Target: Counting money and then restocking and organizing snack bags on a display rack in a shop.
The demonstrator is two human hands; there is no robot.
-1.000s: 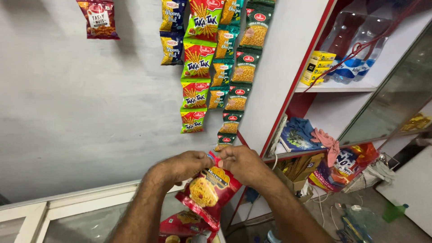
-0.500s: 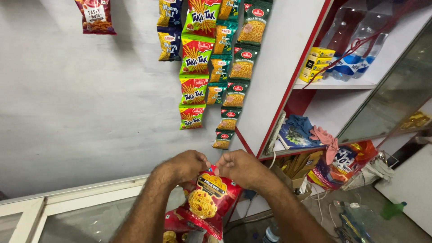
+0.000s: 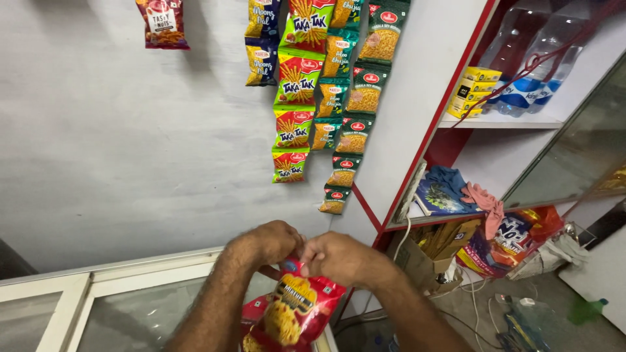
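Note:
My left hand (image 3: 264, 244) and my right hand (image 3: 339, 257) meet low in the middle of the head view, both pinching the top edge of a red snack packet (image 3: 293, 313). The packet hangs down from my fingers, and a strip of more red packets trails below it toward the bottom edge. Both hands hover over the corner of a glass counter with a white frame (image 3: 130, 277).
Strips of green, yellow and blue snack packets (image 3: 319, 104) hang on the grey wall above. A red packet (image 3: 163, 23) hangs at top left. To the right stands a white-and-red shelf (image 3: 502, 120) with water bottles (image 3: 528, 72), yellow boxes, cloths and bags; cables lie on the floor.
My hands with the red packet have dropped lower in the view and shifted slightly right, as the camera tilted up a little. Both hands keep their hold on the packet top.

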